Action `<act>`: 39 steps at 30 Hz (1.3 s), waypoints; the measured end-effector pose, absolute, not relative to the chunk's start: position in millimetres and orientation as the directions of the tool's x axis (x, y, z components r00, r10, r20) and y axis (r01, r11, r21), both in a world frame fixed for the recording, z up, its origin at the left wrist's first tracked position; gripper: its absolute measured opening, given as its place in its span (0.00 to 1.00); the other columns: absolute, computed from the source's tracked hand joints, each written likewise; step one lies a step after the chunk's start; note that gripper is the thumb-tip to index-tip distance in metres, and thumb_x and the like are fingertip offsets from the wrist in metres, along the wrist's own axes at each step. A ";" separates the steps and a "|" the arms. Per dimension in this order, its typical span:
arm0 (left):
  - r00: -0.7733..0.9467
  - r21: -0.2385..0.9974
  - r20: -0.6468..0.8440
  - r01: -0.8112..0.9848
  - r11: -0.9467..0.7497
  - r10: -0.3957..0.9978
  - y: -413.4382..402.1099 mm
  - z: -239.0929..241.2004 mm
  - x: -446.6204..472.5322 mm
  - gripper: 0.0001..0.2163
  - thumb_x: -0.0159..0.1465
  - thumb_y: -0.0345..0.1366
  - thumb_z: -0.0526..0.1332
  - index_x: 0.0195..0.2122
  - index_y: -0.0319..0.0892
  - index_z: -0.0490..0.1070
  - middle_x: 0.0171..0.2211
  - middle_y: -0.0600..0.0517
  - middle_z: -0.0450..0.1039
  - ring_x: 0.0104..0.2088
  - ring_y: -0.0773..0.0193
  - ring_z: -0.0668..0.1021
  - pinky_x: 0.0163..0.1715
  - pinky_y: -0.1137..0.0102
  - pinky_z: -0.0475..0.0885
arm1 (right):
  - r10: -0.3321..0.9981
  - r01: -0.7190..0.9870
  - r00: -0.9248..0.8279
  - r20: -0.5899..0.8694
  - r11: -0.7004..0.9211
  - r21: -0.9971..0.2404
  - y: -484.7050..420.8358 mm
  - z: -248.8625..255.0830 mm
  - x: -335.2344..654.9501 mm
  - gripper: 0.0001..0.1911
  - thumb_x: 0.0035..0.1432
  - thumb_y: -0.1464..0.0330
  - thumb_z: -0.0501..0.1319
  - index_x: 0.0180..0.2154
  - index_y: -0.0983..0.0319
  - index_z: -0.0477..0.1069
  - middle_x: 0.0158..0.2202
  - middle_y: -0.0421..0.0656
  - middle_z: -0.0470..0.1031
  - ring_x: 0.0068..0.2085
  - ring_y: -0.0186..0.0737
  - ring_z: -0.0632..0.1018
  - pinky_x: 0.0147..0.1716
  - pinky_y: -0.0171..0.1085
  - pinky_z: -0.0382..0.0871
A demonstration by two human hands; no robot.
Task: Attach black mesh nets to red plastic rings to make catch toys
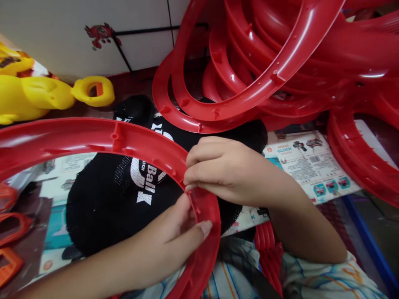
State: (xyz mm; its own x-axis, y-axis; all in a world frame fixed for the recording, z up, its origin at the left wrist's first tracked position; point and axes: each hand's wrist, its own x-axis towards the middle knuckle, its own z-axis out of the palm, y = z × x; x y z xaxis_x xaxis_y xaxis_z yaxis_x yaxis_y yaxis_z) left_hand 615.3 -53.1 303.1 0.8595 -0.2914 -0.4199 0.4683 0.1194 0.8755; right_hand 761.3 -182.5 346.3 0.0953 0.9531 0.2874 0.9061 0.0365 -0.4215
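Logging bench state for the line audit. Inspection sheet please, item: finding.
Surface: printed sheets under a black cloth with white lettering.
Job's thing: red ring, channel-shaped, small ribs and pegs inside; runs out of frame.
Clutter: pile of red rings behind; yellow parts and orange parts at picture left; red plastic pieces below the right forearm.
Left grip: left hand holds the red ring, thumb inside the channel.
Right grip: right hand, bent fingers at its inner edge; whether they pinch is hidden.
Cables: nothing seen.
Surroundings: pale wall with a red crab picture.
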 end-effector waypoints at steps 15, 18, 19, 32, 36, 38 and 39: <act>0.915 0.875 -0.401 0.398 0.275 -0.048 -55.6 297.6 622.2 0.26 0.66 0.43 0.57 0.63 0.49 0.50 0.55 0.47 0.68 0.60 0.52 0.67 0.61 0.56 0.63 | 0.906 0.941 0.156 0.393 -0.015 -0.339 -184.3 344.8 755.7 0.15 0.67 0.73 0.51 0.34 0.67 0.76 0.35 0.42 0.71 0.38 0.34 0.69 0.40 0.34 0.63; 0.889 0.858 -0.450 0.457 0.234 -0.087 -51.8 299.0 621.3 0.23 0.65 0.44 0.58 0.60 0.47 0.58 0.51 0.47 0.71 0.57 0.49 0.69 0.59 0.54 0.65 | 0.915 0.940 0.187 0.357 -0.061 -0.335 -184.1 346.2 754.8 0.15 0.67 0.72 0.51 0.33 0.64 0.74 0.35 0.40 0.70 0.38 0.33 0.69 0.40 0.33 0.63; 0.882 0.853 -0.459 0.471 0.225 -0.104 -50.6 298.8 620.8 0.22 0.65 0.43 0.58 0.59 0.47 0.60 0.51 0.47 0.72 0.57 0.49 0.70 0.58 0.54 0.66 | 0.923 0.941 0.181 0.340 -0.062 -0.333 -184.2 346.5 755.1 0.13 0.66 0.72 0.53 0.32 0.64 0.74 0.34 0.40 0.70 0.38 0.33 0.69 0.39 0.33 0.63; 0.828 0.757 -0.561 0.520 0.396 -0.013 -51.1 300.2 623.7 0.15 0.61 0.37 0.62 0.48 0.46 0.63 0.36 0.53 0.75 0.35 0.60 0.79 0.34 0.68 0.76 | 0.959 0.961 0.184 0.216 -0.130 -0.244 -180.4 340.5 748.6 0.11 0.64 0.74 0.56 0.28 0.66 0.70 0.35 0.41 0.68 0.34 0.34 0.66 0.30 0.34 0.57; 0.814 0.791 -0.580 0.557 0.253 0.022 -48.9 302.3 623.6 0.15 0.64 0.44 0.58 0.49 0.45 0.60 0.33 0.53 0.74 0.32 0.58 0.78 0.34 0.63 0.76 | 0.951 0.970 0.154 0.269 -0.094 -0.224 -181.5 336.5 750.2 0.09 0.63 0.74 0.57 0.29 0.65 0.71 0.32 0.41 0.68 0.32 0.36 0.65 0.28 0.36 0.54; 0.855 0.854 -0.518 0.517 0.060 0.013 -44.9 302.2 622.3 0.13 0.66 0.43 0.55 0.48 0.44 0.61 0.34 0.51 0.74 0.34 0.57 0.78 0.37 0.62 0.75 | 0.943 0.976 0.163 0.289 -0.112 -0.185 -184.0 337.0 752.8 0.09 0.62 0.74 0.57 0.29 0.64 0.71 0.29 0.40 0.67 0.30 0.37 0.64 0.28 0.38 0.52; 0.880 0.879 -0.475 0.475 -0.038 0.001 -42.7 301.9 621.5 0.11 0.66 0.41 0.54 0.47 0.44 0.62 0.35 0.50 0.74 0.36 0.57 0.77 0.39 0.62 0.74 | 0.941 0.979 0.165 0.296 -0.120 -0.163 -185.6 338.2 754.0 0.09 0.62 0.74 0.57 0.29 0.64 0.71 0.27 0.40 0.67 0.29 0.37 0.63 0.28 0.38 0.51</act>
State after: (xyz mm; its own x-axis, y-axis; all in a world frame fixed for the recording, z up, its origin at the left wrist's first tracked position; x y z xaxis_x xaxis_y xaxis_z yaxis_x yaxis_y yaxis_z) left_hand 621.5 -42.7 301.9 0.8800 0.0012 -0.4750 0.4747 -0.0382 0.8793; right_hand 754.0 -185.6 338.2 0.1645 0.9411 0.2956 0.9793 -0.1201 -0.1626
